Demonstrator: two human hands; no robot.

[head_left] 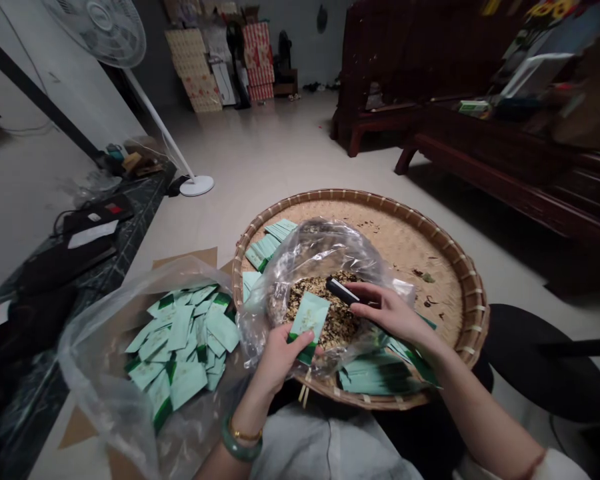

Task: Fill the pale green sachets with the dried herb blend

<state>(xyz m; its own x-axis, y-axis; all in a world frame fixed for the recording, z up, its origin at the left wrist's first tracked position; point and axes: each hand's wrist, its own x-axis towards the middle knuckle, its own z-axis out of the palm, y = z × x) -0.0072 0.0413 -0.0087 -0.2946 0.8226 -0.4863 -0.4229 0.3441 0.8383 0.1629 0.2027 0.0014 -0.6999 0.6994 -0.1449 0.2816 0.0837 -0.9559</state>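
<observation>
The person's left hand (pixel 287 347) and right hand (pixel 387 307) are bare. Around the left wrist sit a thick, smooth, rounded bangle (pixel 245 453) of muted green and, on its hand side, a narrow gold-coloured bracelet (pixel 245 437). An off-white sleeve (pixel 557 467) covers part of the right arm. Below the near edge of the woven tray (pixel 475 320), creased greyish-white cloth (pixel 305 447) bears a thin dark line.

Holds a packet (pixel 311 315) in the left hand (pixel 281 351), a black tool (pixel 342 291) in the right hand (pixel 391 309), over a clear bag (pixel 347 241).
</observation>
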